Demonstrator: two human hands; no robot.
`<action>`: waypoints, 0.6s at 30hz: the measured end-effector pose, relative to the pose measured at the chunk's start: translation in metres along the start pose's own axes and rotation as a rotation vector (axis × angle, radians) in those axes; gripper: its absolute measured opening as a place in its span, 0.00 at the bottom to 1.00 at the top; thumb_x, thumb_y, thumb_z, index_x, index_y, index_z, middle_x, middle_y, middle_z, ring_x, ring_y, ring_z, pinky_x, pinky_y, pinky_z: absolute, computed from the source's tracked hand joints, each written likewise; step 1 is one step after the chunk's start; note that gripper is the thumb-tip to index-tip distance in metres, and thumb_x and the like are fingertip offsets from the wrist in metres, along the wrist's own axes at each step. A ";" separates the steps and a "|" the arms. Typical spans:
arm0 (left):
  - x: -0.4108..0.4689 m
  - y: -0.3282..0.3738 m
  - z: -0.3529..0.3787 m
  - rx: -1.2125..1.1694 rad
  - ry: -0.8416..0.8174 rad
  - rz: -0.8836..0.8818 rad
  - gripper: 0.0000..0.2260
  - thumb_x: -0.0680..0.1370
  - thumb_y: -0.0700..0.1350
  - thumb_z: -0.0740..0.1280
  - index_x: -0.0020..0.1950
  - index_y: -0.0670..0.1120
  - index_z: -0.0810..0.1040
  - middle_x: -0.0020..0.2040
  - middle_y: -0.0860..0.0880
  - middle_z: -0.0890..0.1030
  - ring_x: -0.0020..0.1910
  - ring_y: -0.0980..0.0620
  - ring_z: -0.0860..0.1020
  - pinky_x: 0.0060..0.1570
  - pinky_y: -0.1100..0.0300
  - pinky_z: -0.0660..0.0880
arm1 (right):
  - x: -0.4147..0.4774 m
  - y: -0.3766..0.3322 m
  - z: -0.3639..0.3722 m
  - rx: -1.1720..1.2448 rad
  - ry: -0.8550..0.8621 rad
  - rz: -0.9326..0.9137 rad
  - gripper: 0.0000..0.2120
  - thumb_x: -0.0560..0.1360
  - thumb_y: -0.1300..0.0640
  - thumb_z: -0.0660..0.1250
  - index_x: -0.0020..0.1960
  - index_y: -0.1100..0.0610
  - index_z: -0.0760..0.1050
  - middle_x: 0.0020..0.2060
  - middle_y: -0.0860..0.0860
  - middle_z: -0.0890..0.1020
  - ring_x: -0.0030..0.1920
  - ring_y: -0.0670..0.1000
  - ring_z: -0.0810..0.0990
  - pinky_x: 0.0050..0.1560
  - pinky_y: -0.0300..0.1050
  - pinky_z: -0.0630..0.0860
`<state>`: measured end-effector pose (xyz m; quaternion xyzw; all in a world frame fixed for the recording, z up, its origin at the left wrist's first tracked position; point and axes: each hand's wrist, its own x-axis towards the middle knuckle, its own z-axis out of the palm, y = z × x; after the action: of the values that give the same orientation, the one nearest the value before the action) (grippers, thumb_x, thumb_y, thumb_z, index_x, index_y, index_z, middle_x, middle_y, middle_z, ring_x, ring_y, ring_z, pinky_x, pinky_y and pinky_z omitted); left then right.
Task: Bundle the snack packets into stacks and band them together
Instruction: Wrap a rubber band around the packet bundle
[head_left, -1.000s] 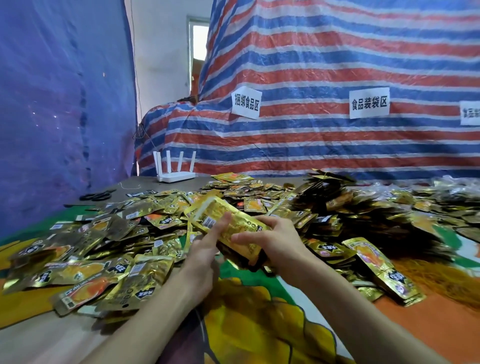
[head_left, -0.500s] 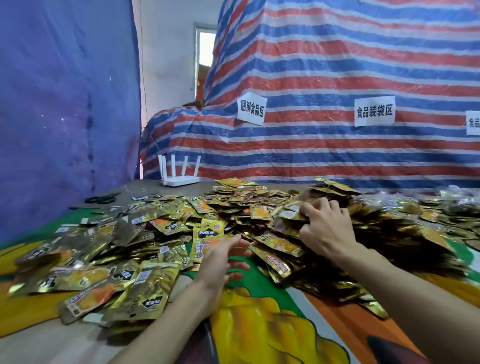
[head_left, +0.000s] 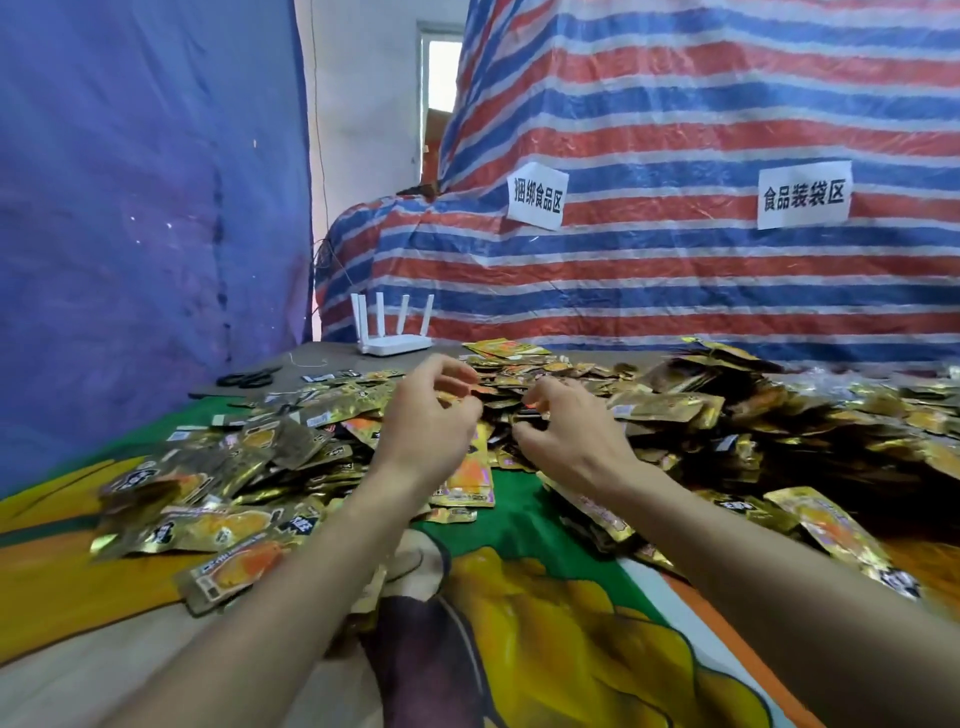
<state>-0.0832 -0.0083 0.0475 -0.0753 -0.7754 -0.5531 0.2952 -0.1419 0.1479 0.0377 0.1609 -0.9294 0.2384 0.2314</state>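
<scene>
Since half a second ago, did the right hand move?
Yes. The right hand came leftward off the tall packet heap, toward the white router, near the left hand.

Soft, even daylight, with faint shadows. The brightest source is the overexposed window (head_left: 444, 73) far beyond the fingers (head_left: 436, 364). Foil snack packets (head_left: 223, 525) left of the fingers show glare and motion blur. Wide-angle distortion bows the frame edges.

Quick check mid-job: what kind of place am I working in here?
Probably a makeshift food-packing workshop: loose gold snack packets are heaped across the table, a striped tarpaulin serves as the wall, and paper signs on it mark food bundling and bagging zones.
</scene>
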 end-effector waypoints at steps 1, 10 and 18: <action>0.013 0.000 -0.012 0.087 -0.024 -0.002 0.07 0.77 0.37 0.68 0.49 0.50 0.77 0.49 0.51 0.79 0.48 0.55 0.78 0.41 0.61 0.73 | 0.006 -0.007 0.012 0.052 -0.078 0.035 0.20 0.74 0.49 0.67 0.63 0.56 0.74 0.53 0.54 0.80 0.51 0.54 0.78 0.49 0.49 0.76; 0.081 -0.087 -0.075 0.916 -0.263 -0.230 0.35 0.71 0.38 0.71 0.76 0.54 0.65 0.74 0.45 0.67 0.73 0.42 0.66 0.72 0.43 0.65 | 0.049 -0.015 0.107 -0.112 -0.312 0.389 0.50 0.71 0.25 0.61 0.75 0.63 0.62 0.71 0.61 0.70 0.71 0.65 0.66 0.67 0.58 0.67; 0.119 -0.144 -0.063 1.034 -0.277 -0.274 0.48 0.70 0.48 0.75 0.81 0.60 0.48 0.82 0.41 0.51 0.80 0.39 0.53 0.76 0.36 0.49 | 0.068 -0.024 0.130 0.150 -0.251 0.550 0.38 0.65 0.38 0.80 0.63 0.59 0.71 0.62 0.57 0.78 0.66 0.61 0.74 0.67 0.54 0.70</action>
<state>-0.2202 -0.1448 0.0077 0.1090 -0.9803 -0.1184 0.1142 -0.2354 0.0480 -0.0204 -0.0516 -0.9391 0.3384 0.0292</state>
